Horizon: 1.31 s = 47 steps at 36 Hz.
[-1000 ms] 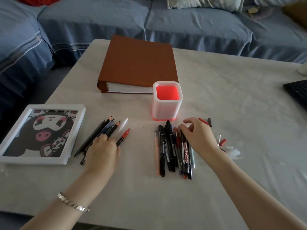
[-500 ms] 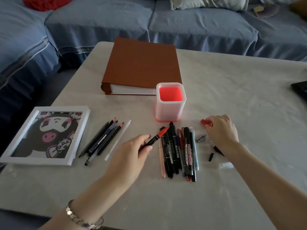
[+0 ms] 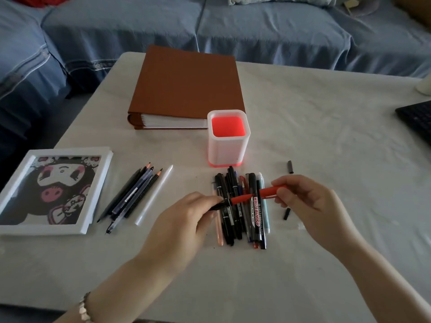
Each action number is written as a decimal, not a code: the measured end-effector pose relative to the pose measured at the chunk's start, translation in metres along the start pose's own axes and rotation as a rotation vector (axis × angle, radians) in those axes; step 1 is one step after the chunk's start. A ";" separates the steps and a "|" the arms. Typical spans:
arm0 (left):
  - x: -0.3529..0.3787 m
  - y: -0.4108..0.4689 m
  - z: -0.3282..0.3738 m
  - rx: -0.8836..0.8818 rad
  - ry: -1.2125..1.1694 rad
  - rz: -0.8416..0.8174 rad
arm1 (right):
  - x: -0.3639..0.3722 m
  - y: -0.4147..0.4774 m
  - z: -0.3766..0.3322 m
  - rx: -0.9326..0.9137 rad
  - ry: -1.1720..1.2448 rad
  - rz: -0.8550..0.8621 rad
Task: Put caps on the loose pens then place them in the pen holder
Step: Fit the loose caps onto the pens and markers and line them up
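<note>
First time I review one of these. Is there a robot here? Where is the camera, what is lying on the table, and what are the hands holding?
No robot: a person works with bare hands, and the one camera sits on their head, looking down at a table. The left hand holds a black pen with a red tip. The right hand pinches a red cap at that tip; whether it is seated I cannot tell. Beneath lies a pile of pens, in front of a white pen holder. To the left are more pens and pencils and a framed picture; behind, a brown binder. A small black cap and another lie on the right.
</note>
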<state>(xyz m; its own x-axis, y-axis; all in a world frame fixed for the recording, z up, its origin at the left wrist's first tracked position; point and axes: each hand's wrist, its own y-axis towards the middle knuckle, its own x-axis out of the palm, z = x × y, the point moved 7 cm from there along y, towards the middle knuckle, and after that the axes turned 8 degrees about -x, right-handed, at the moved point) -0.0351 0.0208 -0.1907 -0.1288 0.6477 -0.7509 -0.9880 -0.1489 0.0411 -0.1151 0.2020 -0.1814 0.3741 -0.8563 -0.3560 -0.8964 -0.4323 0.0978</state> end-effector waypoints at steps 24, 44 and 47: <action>-0.001 0.002 0.029 0.169 -0.022 -0.025 | 0.020 -0.016 -0.022 -0.221 -0.127 -0.037; 0.036 0.042 0.014 -0.233 -0.233 -0.234 | -0.064 0.001 0.064 0.137 -0.584 0.139; 0.034 0.042 0.001 -0.387 -0.519 -0.198 | -0.079 0.008 0.087 0.261 -0.707 0.079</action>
<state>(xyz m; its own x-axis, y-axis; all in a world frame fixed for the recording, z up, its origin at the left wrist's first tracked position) -0.0815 0.0375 -0.2137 -0.0683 0.9509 -0.3018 -0.9078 -0.1847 -0.3766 -0.1727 0.2909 -0.2336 0.1433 -0.4589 -0.8769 -0.9743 -0.2210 -0.0436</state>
